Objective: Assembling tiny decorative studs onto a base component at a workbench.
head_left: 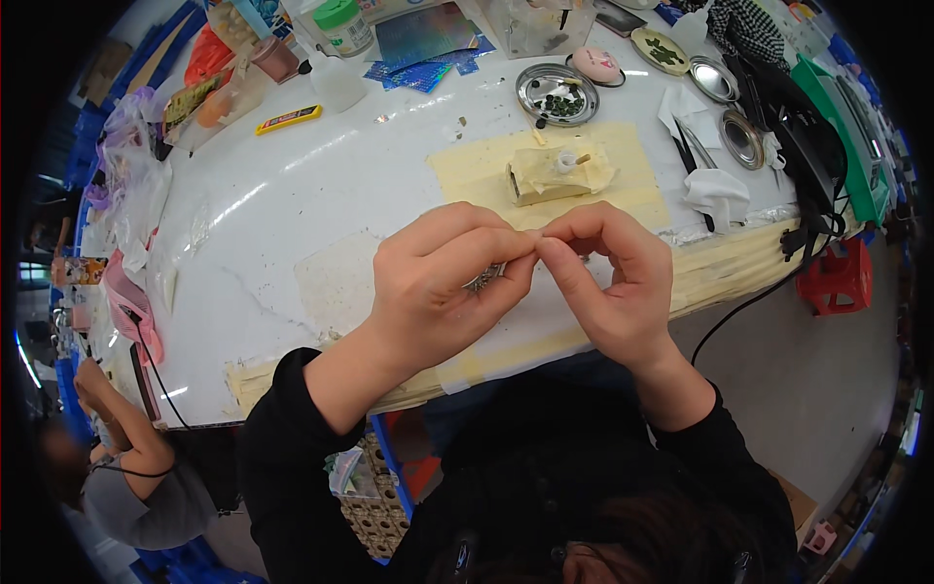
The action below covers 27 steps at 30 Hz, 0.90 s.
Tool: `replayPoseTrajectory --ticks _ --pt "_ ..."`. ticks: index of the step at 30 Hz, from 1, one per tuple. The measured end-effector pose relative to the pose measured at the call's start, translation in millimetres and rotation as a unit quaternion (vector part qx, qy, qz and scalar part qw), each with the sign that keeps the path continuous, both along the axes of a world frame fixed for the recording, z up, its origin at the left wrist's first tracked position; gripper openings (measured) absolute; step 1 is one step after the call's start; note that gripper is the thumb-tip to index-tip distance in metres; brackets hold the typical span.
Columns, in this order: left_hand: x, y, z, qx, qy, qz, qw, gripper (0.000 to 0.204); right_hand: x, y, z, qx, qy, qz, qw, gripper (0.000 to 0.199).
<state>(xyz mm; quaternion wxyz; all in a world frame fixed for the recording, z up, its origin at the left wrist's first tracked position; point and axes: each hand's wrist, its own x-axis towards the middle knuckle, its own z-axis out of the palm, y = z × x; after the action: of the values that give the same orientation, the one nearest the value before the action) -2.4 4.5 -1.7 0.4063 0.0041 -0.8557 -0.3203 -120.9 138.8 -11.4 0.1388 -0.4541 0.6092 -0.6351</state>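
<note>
My left hand (443, 277) and my right hand (623, 282) meet above the front of the white table, thumb and fingertips pinched together. Whatever sits between the fingertips is too small or hidden to name. Within the curled fingers of the left hand glints a small silvery metal piece (484, 278), mostly covered. Just beyond the hands stands a small block wrapped in cream tape (530, 185), with a little translucent tip on top. It rests on a patch of cream tape (462, 161) stuck to the table.
Behind the block lies a round metal dish (525, 92) with small dark green pieces. Tweezers (697, 146) and crumpled white tissue (718, 195) are to the right. A yellow box cutter (289, 120) lies far left. Another person (146, 487) sits at the left; a red stool (839, 277) stands right.
</note>
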Motion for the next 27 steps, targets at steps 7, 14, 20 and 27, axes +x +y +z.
replayPoseTrajectory --ticks 7,14,20,27 --pt "2 1 3 0.006 -0.019 -0.006 1.0 0.018 1 2 -1 0.002 -0.113 0.046 0.993 0.008" --pt "3 0 4 -0.003 -0.031 -0.008 0.999 0.018 0 4 -6 0.014 -0.027 0.01 0.999 0.01" --pt "4 -1 6 -0.012 -0.029 -0.039 0.999 0.019 -1 8 -3 0.028 -0.147 0.083 0.985 0.012" --pt "3 -8 3 0.16 -0.057 -0.145 0.975 0.02 -11 12 1 0.042 -0.389 0.203 0.897 0.016"
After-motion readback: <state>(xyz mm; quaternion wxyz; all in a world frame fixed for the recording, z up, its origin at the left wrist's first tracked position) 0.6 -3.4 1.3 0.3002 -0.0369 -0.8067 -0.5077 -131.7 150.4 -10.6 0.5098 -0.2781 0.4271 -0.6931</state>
